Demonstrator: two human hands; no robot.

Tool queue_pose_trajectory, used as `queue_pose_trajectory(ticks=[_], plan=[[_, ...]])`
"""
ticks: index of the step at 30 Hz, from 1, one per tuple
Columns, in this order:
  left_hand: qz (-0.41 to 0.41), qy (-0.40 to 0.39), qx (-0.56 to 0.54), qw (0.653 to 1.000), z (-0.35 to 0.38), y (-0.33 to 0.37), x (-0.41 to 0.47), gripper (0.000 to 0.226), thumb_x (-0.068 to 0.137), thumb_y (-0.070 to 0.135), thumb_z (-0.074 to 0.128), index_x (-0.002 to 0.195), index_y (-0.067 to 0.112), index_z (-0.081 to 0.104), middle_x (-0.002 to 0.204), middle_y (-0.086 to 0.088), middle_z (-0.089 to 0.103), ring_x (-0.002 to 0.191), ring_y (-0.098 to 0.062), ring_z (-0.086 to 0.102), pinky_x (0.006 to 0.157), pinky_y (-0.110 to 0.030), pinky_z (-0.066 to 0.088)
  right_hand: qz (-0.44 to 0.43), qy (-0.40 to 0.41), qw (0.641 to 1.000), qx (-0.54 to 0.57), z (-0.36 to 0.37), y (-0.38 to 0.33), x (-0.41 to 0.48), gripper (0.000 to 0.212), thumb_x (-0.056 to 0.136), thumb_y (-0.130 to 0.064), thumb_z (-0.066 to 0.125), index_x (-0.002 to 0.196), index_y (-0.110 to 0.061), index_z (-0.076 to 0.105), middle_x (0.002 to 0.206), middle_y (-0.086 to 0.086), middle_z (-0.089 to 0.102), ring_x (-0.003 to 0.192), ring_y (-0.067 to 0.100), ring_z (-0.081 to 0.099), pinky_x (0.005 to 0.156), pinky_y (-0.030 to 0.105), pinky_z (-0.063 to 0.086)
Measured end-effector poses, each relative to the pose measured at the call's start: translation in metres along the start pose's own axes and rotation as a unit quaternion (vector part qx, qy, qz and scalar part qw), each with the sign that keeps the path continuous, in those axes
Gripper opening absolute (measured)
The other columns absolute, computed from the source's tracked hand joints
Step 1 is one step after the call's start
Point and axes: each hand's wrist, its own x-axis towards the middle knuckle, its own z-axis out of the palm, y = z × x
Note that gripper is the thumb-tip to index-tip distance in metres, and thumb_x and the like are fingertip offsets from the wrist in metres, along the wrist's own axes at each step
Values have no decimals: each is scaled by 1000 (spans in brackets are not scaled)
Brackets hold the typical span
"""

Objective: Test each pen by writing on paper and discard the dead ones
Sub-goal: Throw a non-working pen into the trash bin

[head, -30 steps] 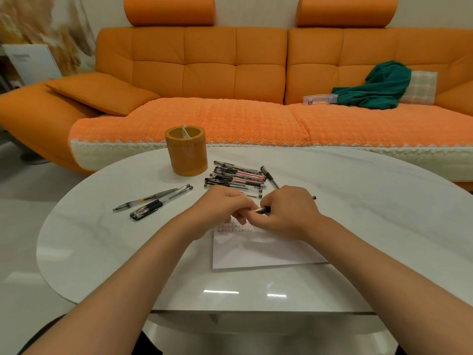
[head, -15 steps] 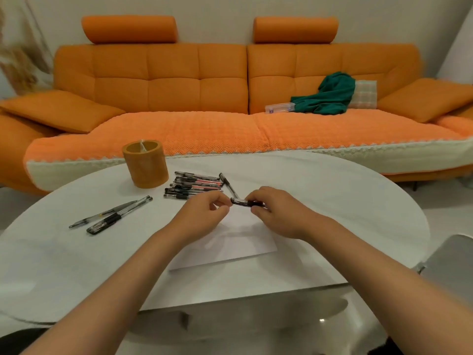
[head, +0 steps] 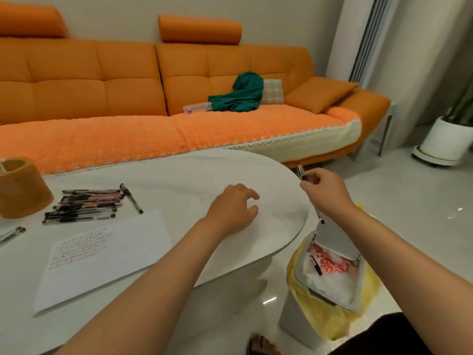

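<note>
My right hand (head: 323,192) holds a black pen (head: 302,172) just past the table's right edge, above the open bin (head: 332,280). The bin has a yellow bag liner, a raised grey lid, and another pen (head: 316,265) lying on the rubbish inside. My left hand (head: 234,208) hovers over the white table (head: 184,175) with fingers spread and nothing in it. A sheet of paper (head: 102,257) with scribbled lines lies on the table. Behind it is a pile of several pens (head: 87,204), and one pen (head: 131,198) lies apart beside the pile.
An orange pen holder (head: 21,189) stands at the table's left. Two more pens (head: 11,234) lie at the far left edge. An orange sofa (head: 179,98) with a green cloth (head: 240,94) runs behind the table. A white plant pot (head: 446,140) stands on the floor at right.
The view has swung right to the bin. My right hand carried the pen from over the paper to above the bin. My left hand let go of the pen and opened.
</note>
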Motion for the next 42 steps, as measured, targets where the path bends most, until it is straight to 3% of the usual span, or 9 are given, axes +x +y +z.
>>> queue_pose_trajectory(ticks=[3, 5, 7, 15, 18, 23, 27, 32, 42], plan=[[14, -6, 14, 1000, 25, 14, 14, 43, 98, 42, 51, 139, 29, 54, 144, 1, 48, 132, -20, 40, 107, -38, 38, 64, -2, 997, -53, -1, 53, -4, 21, 90, -21, 65, 110, -16, 67, 100, 3, 65, 85, 20, 54, 72, 28, 40], [13, -4, 23, 1000, 40, 17, 20, 46, 98, 44, 49, 141, 28, 51, 147, 1, 46, 134, -21, 38, 109, -38, 35, 91, -44, 991, -92, 5, 88, -10, 3, 87, -15, 65, 88, -13, 67, 83, 3, 66, 78, 22, 56, 61, 27, 36], [16, 8, 50, 999, 51, 18, 23, 45, 99, 45, 47, 140, 29, 52, 146, 2, 47, 133, -21, 38, 108, -38, 31, 118, -95, 980, -127, 16, 117, -16, 17, 87, -14, 64, 70, -12, 63, 66, 4, 61, 69, 27, 58, 51, 28, 32], [21, 36, 55, 998, 62, 13, 28, 41, 98, 45, 48, 136, 30, 56, 143, 4, 49, 132, -20, 38, 107, -38, 30, 167, -201, 931, -254, 47, 168, -32, 25, 93, -27, 60, 71, -16, 57, 68, 2, 58, 70, 21, 60, 55, 28, 40], [20, 38, 55, 998, 63, 12, 28, 41, 98, 46, 48, 136, 31, 55, 143, 4, 49, 132, -20, 38, 108, -39, 30, 178, -196, 940, -215, 45, 163, -29, 28, 94, -28, 56, 71, -13, 60, 68, 5, 62, 66, 22, 60, 55, 28, 42], [19, 33, 55, 998, 61, 15, 24, 42, 99, 44, 47, 137, 29, 55, 144, 4, 49, 132, -20, 39, 108, -38, 31, 125, -125, 975, -135, 25, 116, -17, 35, 93, -23, 51, 59, -17, 47, 58, 3, 51, 57, 23, 48, 55, 31, 38], [22, 10, 35, 999, 49, 16, 11, 43, 100, 43, 46, 139, 27, 53, 145, 4, 49, 133, -19, 40, 108, -37, 33, 73, -88, 989, -97, 14, 57, -21, 17, 90, -25, 52, 77, -17, 59, 73, 1, 62, 70, 22, 59, 58, 32, 44], [-2, 30, 4, 1000, 13, -3, -20, 40, 99, 42, 50, 137, 28, 54, 139, 6, 53, 127, -16, 45, 104, -35, 40, 10, -70, 985, -159, 22, -14, -32, 21, 85, -25, 50, 67, -14, 51, 66, 4, 53, 61, 23, 46, 55, 29, 34], [-118, 97, 41, 987, -89, -114, -114, 32, 97, 41, 54, 127, 31, 59, 114, 9, 59, 108, -14, 53, 88, -37, 50, -177, -228, 955, -66, 123, -175, -72, 17, 93, -29, 52, 91, -22, 67, 85, -9, 63, 82, 14, 61, 73, 33, 53]])
